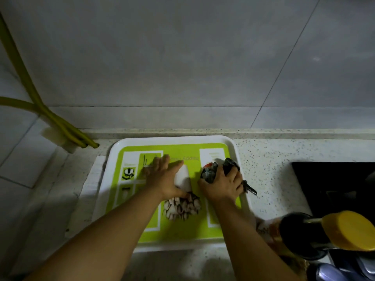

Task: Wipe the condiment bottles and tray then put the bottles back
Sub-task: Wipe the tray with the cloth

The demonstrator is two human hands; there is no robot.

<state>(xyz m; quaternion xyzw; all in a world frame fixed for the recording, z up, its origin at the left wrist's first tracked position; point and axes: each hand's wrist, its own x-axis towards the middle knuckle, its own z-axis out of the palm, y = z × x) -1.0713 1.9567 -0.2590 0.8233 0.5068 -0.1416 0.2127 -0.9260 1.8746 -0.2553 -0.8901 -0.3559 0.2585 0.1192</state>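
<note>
A green tray with a white rim [233, 147] lies on the speckled counter. On it stands a clear jar [182, 208] with pale contents and a white lid [182, 178]. My left hand [164, 179] lies over the lid, the thumb hooked round the jar's neck. My right hand [222, 186] grips a dark cloth [210, 174] at the tray's right side. The cloth is wrapped round a small bottle of which only the red cap [209, 165] shows.
A dark bottle with a yellow cap [345, 232] stands close at the lower right, with other bottles beside it. A black hob [334, 185] lies to the right. Yellow-green hoses [40, 110] run down the tiled wall at the left.
</note>
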